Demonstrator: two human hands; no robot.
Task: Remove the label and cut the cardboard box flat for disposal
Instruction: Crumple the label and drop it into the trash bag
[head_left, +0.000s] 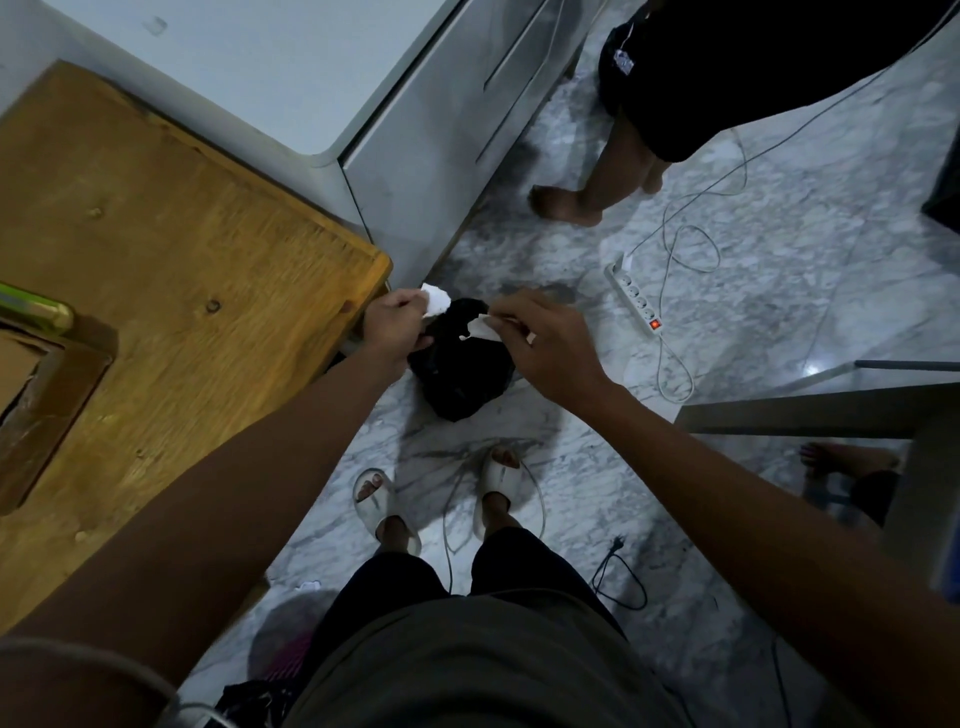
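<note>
My left hand (392, 325) pinches a crumpled white label scrap (435, 300) above a black rubbish bag (457, 371) that sits on the marble floor. My right hand (550, 343) grips another white label piece (480, 328) over the same bag. The cardboard box (21, 364) shows only as a brown corner at the far left edge, lying on the wooden table (182, 260).
A white power strip (634, 297) with a lit red switch and looping cables lies on the floor to the right. Another person's bare legs (597, 192) stand by the white cabinet (431, 135). My slippered feet (441, 499) straddle a cable. A grey ledge (805, 410) juts in at right.
</note>
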